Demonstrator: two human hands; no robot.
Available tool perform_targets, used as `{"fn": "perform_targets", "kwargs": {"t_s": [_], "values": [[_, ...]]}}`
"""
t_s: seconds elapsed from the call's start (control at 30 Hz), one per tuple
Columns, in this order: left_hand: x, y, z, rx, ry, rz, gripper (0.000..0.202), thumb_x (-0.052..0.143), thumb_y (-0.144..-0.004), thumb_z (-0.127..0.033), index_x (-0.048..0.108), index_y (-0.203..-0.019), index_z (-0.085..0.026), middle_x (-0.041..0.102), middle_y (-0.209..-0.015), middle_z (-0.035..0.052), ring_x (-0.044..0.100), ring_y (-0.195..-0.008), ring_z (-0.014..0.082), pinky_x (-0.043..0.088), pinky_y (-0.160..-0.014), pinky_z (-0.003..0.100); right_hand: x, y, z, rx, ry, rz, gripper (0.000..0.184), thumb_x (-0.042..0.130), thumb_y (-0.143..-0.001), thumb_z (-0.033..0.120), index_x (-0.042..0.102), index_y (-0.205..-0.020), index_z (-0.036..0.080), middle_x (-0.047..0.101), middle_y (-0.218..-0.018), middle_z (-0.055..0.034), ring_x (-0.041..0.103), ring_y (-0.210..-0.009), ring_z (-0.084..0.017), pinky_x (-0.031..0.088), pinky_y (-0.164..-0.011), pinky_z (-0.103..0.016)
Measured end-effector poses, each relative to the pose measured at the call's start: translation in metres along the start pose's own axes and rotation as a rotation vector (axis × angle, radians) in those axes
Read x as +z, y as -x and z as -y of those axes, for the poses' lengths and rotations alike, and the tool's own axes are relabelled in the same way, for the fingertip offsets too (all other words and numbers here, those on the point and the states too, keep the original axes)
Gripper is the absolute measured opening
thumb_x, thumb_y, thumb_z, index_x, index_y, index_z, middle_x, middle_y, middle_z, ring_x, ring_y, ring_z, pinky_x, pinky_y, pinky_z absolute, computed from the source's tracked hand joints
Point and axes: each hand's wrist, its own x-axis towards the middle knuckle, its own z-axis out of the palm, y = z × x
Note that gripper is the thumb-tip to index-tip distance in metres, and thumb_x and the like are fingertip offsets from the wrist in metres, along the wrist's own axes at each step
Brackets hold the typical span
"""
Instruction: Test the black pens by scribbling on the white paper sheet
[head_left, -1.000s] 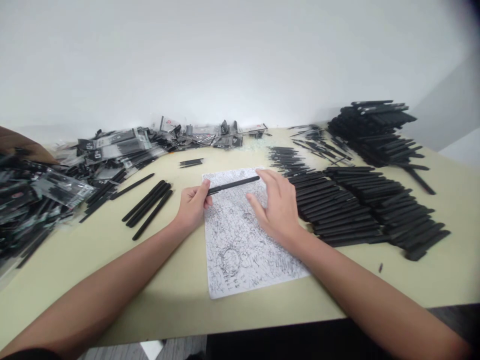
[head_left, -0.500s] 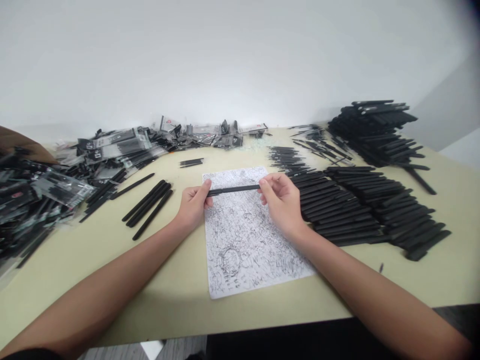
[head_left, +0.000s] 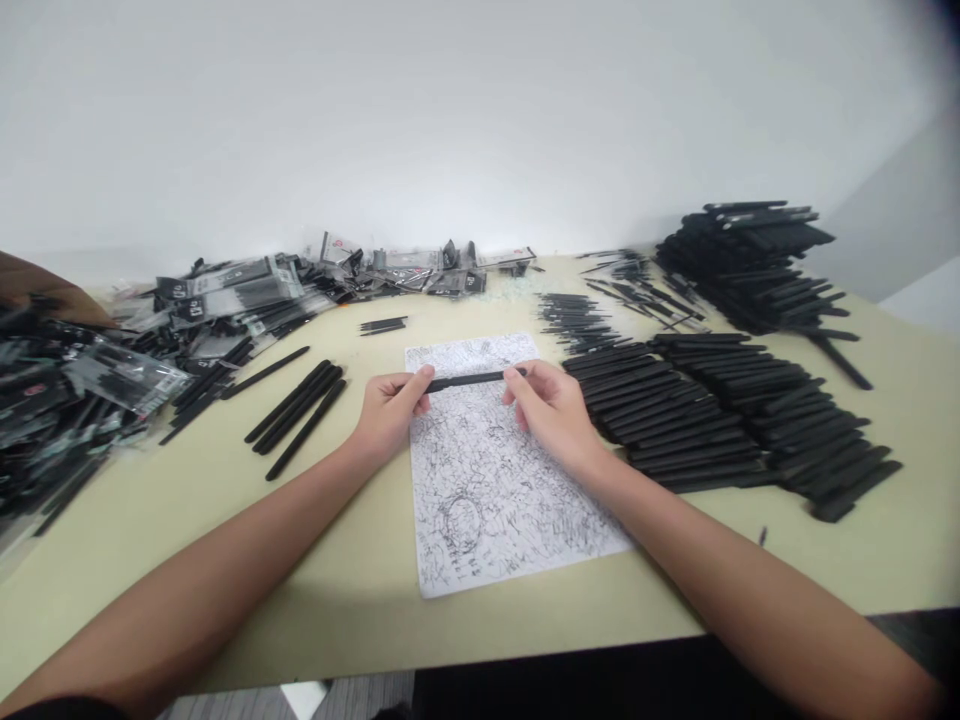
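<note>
A black pen [head_left: 471, 379] lies level between my two hands, above the far part of a scribbled sheet of paper [head_left: 480, 500]. My left hand [head_left: 394, 408] is closed on its left end, thumb on top. At the other end my right hand [head_left: 551, 405] pinches the pen between thumb and fingers. Both ends are partly covered by my fingers. Left of my left hand, several black pens [head_left: 296, 405] rest on the table. Just past my right hand begins a long row of black pens [head_left: 667, 420].
Plastic-wrapped packets [head_left: 232, 290] are heaped along the left and back. Several thin refills [head_left: 382, 325] lie behind the paper, and a row of thin refills [head_left: 574, 318] lies to its right. A tall pile of black pens [head_left: 750, 250] stands at the back right of the yellowish table [head_left: 315, 620].
My right hand has shifted slightly left and my left hand slightly right, so less of the pen shows between them. The things on the table have not moved.
</note>
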Motion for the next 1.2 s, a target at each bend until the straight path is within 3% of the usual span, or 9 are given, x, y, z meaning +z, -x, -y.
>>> {"fn": "perform_targets", "kwargs": {"t_s": [0.07, 0.2, 0.33, 0.43, 0.6, 0.73, 0.83, 1.0, 1.2], "values": [[0.000, -0.001, 0.000, 0.021, 0.036, -0.037, 0.043, 0.066, -0.078, -0.046, 0.059, -0.047, -0.018, 0.054, -0.046, 0.0006, 0.047, -0.048, 0.0095, 0.039, -0.054, 0.024, -0.001, 0.001, 0.001, -0.058, 0.105, 0.006, 0.026, 0.058, -0.084, 0.046, 0.061, -0.085, 0.020, 0.060, -0.066, 0.0010, 0.048, -0.048, -0.010, 0.040, -0.049, -0.026], [0.002, -0.004, 0.003, 0.066, 0.128, -0.112, 0.030, 0.070, -0.076, -0.043, 0.062, -0.061, -0.018, 0.055, -0.049, -0.0023, 0.049, -0.050, 0.0091, 0.042, -0.057, 0.024, -0.003, 0.004, 0.001, -0.277, 0.445, 0.059, 0.009, 0.063, -0.081, 0.026, 0.065, -0.088, 0.020, 0.068, -0.083, -0.0020, 0.057, -0.061, -0.013, 0.045, -0.063, -0.029], [0.002, -0.004, 0.005, 0.086, 0.185, -0.107, 0.026, 0.074, -0.072, -0.042, 0.066, -0.069, -0.017, 0.057, -0.053, -0.0022, 0.051, -0.050, 0.0092, 0.043, -0.054, 0.024, -0.002, 0.009, 0.002, -0.329, 0.694, 0.156, 0.014, 0.066, -0.079, 0.022, 0.068, -0.093, 0.023, 0.070, -0.087, -0.0007, 0.058, -0.065, -0.014, 0.045, -0.065, -0.030], [0.001, -0.002, 0.004, 0.097, 0.226, -0.038, 0.024, 0.075, -0.071, -0.039, 0.069, -0.076, -0.017, 0.058, -0.054, -0.0020, 0.052, -0.049, 0.0096, 0.043, -0.053, 0.025, 0.000, 0.012, 0.001, -0.313, 0.727, 0.176, 0.022, 0.068, -0.080, 0.023, 0.069, -0.102, 0.026, 0.071, -0.087, 0.0008, 0.060, -0.066, -0.014, 0.045, -0.064, -0.029], [-0.002, 0.000, 0.005, 0.119, 0.288, 0.090, 0.025, 0.075, -0.071, -0.038, 0.073, -0.086, -0.018, 0.061, -0.058, 0.0001, 0.056, -0.052, 0.0119, 0.046, -0.056, 0.027, 0.000, 0.011, -0.001, -0.383, 0.775, 0.162, 0.011, 0.064, -0.083, 0.027, 0.073, -0.090, 0.027, 0.070, -0.087, 0.0006, 0.063, -0.071, -0.014, 0.043, -0.059, -0.028], [-0.002, 0.000, 0.006, 0.140, 0.295, 0.076, 0.025, 0.074, -0.073, -0.040, 0.073, -0.083, -0.018, 0.060, -0.055, -0.0002, 0.055, -0.051, 0.0118, 0.046, -0.056, 0.027, -0.001, 0.012, 0.000, -0.441, 0.793, 0.170, 0.018, 0.061, -0.087, 0.032, 0.072, -0.100, 0.026, 0.071, -0.094, -0.0012, 0.065, -0.076, -0.015, 0.047, -0.061, -0.028], [-0.001, -0.001, 0.005, 0.152, 0.293, 0.058, 0.026, 0.073, -0.075, -0.043, 0.071, -0.082, -0.018, 0.060, -0.052, -0.0006, 0.054, -0.050, 0.0113, 0.046, -0.057, 0.027, 0.000, 0.013, 0.000, -0.465, 0.820, 0.203, 0.024, 0.052, -0.093, 0.027, 0.070, -0.110, 0.026, 0.070, -0.102, -0.0027, 0.066, -0.089, -0.017, 0.047, -0.064, -0.028], [0.000, -0.001, 0.004, 0.117, 0.269, 0.040, 0.031, 0.075, -0.072, -0.047, 0.069, -0.079, -0.017, 0.060, -0.050, -0.0009, 0.054, -0.047, 0.0113, 0.046, -0.055, 0.026, 0.000, 0.014, -0.001, -0.444, 0.847, 0.244, 0.023, 0.050, -0.094, 0.023, 0.072, -0.098, 0.026, 0.070, -0.101, -0.0013, 0.065, -0.087, -0.016, 0.044, -0.061, -0.028], [0.000, -0.001, 0.006, 0.105, 0.281, 0.033, 0.032, 0.076, -0.070, -0.047, 0.068, -0.077, -0.017, 0.059, -0.049, -0.0016, 0.053, -0.045, 0.0102, 0.045, -0.052, 0.025, 0.001, 0.013, -0.001, -0.579, 0.910, 0.318, 0.023, 0.047, -0.096, 0.025, 0.068, -0.106, 0.023, 0.068, -0.109, -0.0043, 0.062, -0.096, -0.020, 0.038, -0.078, -0.035]]}}
